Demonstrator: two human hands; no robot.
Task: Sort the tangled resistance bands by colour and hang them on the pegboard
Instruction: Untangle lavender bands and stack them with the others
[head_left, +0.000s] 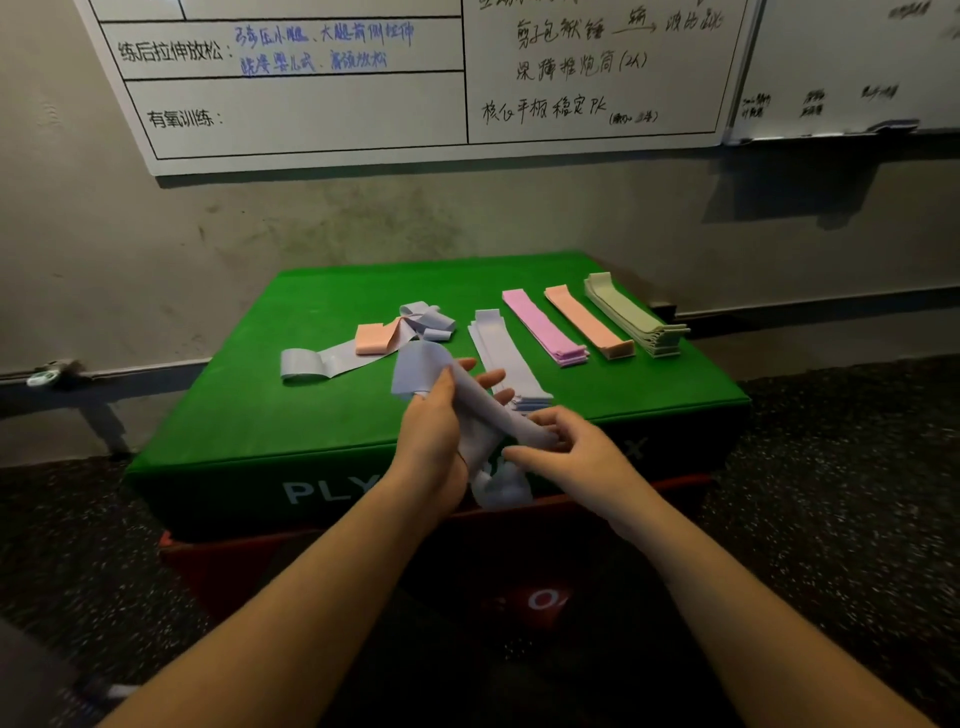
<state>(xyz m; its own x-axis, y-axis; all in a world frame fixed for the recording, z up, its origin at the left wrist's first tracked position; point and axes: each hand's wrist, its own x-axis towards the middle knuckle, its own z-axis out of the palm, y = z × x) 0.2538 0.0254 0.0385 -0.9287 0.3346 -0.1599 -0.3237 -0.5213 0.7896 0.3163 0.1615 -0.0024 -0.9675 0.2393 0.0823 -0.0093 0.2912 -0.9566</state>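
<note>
Lavender band (470, 410) slanting between hands

A green plyo box (311, 415) with a padded top carries the bands, sitting on a red box (234, 566) upon dark speckled floor (831, 493). On its top, right to left, lie four tidy stacks, side by side and slightly apart: green bands (636, 317), peach bands (589, 325), pink bands (543, 327) and lavender bands (498, 348). At the left lies a loose tangle (363, 343) of lavender and peach bands.
</note>
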